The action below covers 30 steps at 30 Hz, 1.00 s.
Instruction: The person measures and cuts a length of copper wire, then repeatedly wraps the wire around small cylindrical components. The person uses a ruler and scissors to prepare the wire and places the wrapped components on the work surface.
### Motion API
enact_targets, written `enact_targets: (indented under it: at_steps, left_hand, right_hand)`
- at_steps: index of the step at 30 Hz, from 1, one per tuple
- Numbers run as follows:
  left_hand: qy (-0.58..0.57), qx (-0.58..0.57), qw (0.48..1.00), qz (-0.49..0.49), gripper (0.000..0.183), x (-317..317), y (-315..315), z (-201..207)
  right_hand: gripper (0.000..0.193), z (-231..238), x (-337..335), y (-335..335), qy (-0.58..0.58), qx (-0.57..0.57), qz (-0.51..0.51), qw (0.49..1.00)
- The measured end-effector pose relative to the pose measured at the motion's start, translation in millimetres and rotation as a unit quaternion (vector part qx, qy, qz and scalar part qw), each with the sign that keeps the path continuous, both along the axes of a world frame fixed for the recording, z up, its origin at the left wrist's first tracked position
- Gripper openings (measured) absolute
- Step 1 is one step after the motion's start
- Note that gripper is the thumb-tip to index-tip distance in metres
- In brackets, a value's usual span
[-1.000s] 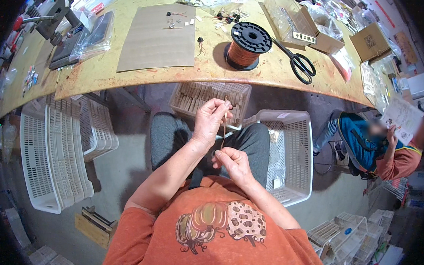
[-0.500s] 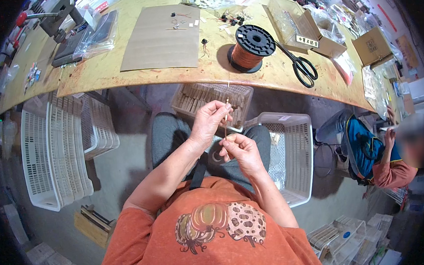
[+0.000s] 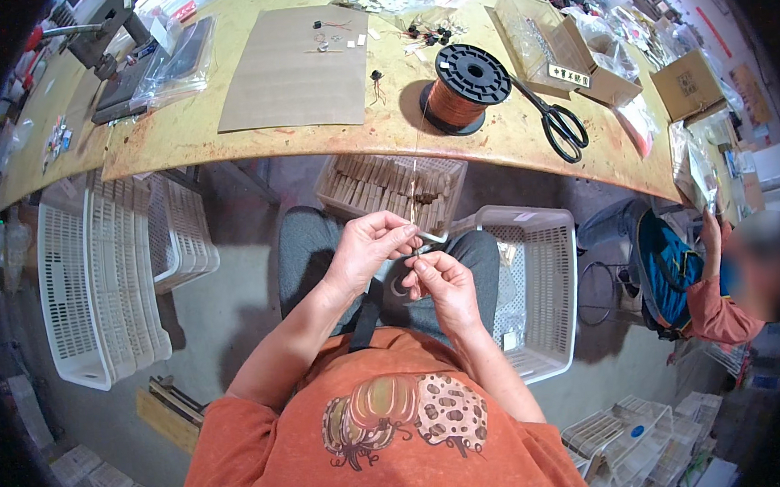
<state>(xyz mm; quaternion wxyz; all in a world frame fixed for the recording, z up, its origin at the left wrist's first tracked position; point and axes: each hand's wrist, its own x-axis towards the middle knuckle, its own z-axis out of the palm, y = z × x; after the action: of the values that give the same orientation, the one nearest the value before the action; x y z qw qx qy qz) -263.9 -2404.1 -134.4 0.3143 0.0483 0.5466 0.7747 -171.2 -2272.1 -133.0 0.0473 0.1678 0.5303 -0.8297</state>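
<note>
A thin copper-coloured wire point(image 3: 413, 188) runs down from a black spool point(image 3: 457, 105) at the table's front edge to my hands above my lap. My left hand point(image 3: 368, 252) pinches the wire between thumb and fingertips. Just below and to its right, my right hand point(image 3: 443, 285) is closed, with thumb and forefinger pinched on the wire's lower part. The fingertips of both hands nearly meet. Exactly how the wire lies between them is too small to make out.
Black-handled scissors point(image 3: 564, 130) lie right of the spool. A cardboard sheet point(image 3: 295, 80) with small wired parts lies on the table point(image 3: 170, 148). Below the edge stands a crate point(image 3: 323, 194) of narrow tan pieces. White crates point(image 3: 98, 288) flank me. A person point(image 3: 718, 277) works at far right.
My left hand has come down toward me and closer to my right hand, still pinching the wire. My right hand has shifted slightly. The person at right has moved an arm.
</note>
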Motion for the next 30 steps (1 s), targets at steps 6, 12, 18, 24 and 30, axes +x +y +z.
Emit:
enact_targets:
  at_steps: [6,12,18,24,30]
  left_hand:
    - [-0.001,0.014,1.000,0.018,0.011,3.5,-1.0,1.5]
    - [-0.006,0.061,0.998,-0.007,0.008,4.0,-1.1,-2.3]
    - [-0.020,0.056,0.998,-0.022,0.007,3.6,0.3,-6.0]
    - [0.000,0.050,0.999,0.020,0.006,8.7,5.0,-3.5]
    - [0.001,0.065,0.996,0.067,0.006,15.4,11.0,-5.9]
  right_hand:
    - [0.015,0.8,1.7,-2.3,-0.004,-0.004,-0.017,1.000]
    - [0.015,4.3,1.8,-2.1,-0.011,-0.003,-0.013,1.000]
    - [0.013,4.2,1.9,-1.7,-0.010,-0.001,-0.012,1.000]
    - [0.013,2.8,1.6,-4.8,-0.004,-0.005,-0.041,0.999]
    - [0.014,2.8,0.6,-9.7,0.001,-0.022,-0.064,0.998]
